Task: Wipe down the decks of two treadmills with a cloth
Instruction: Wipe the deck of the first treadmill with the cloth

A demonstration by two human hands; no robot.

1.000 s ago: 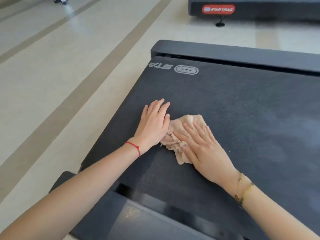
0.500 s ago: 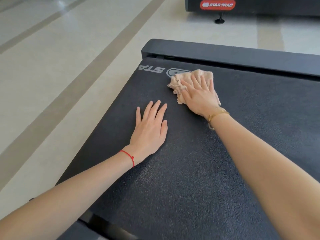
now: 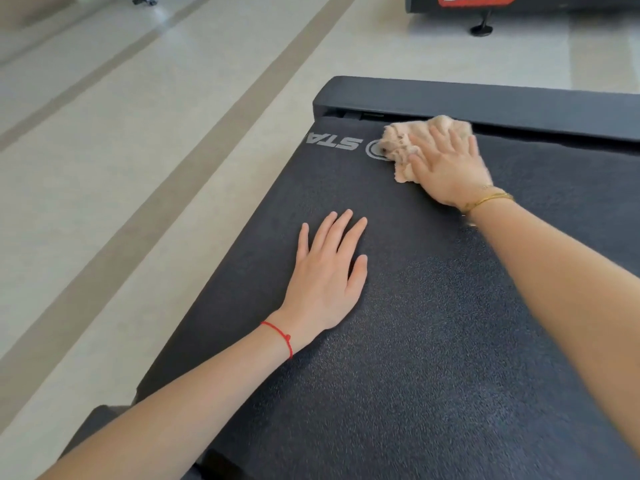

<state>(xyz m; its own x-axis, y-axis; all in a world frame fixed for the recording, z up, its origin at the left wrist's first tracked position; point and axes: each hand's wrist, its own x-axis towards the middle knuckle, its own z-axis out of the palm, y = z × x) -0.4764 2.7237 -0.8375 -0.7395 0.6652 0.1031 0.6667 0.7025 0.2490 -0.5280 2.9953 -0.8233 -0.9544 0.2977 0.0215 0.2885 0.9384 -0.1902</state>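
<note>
Head view: crumpled beige terry cloth (image 3: 412, 142) lies on the dark, textured treadmill deck (image 3: 433, 341), at the far end of the belt, touching the black plastic end cover (image 3: 519, 105) and overlapping the grey oval logo mark printed on the belt. Grey letters "STA" (image 3: 332, 143) are readable just left of the cloth, upside down from this view.

Right hand (image 3: 450, 168) presses flat on the cloth — fingers straight and slightly spread, pointing toward the end cover; part of the cloth protrudes to the left of the fingers. A thin gold bracelet (image 3: 488, 199) sits on the right wrist.

Left hand (image 3: 329, 271) rests palm-down directly on the deck, nearer the person and well apart from the cloth; fingers are extended and close together, holding nothing. A red string bracelet (image 3: 280, 336) circles the left wrist.

Pale beige tiled floor (image 3: 138, 168) with darker tan bands surrounds the deck on the left. At the top right, the black base of a second treadmill (image 3: 554, 3) is partly in view — a red label and one small round foot (image 3: 481, 28) are visible.
</note>
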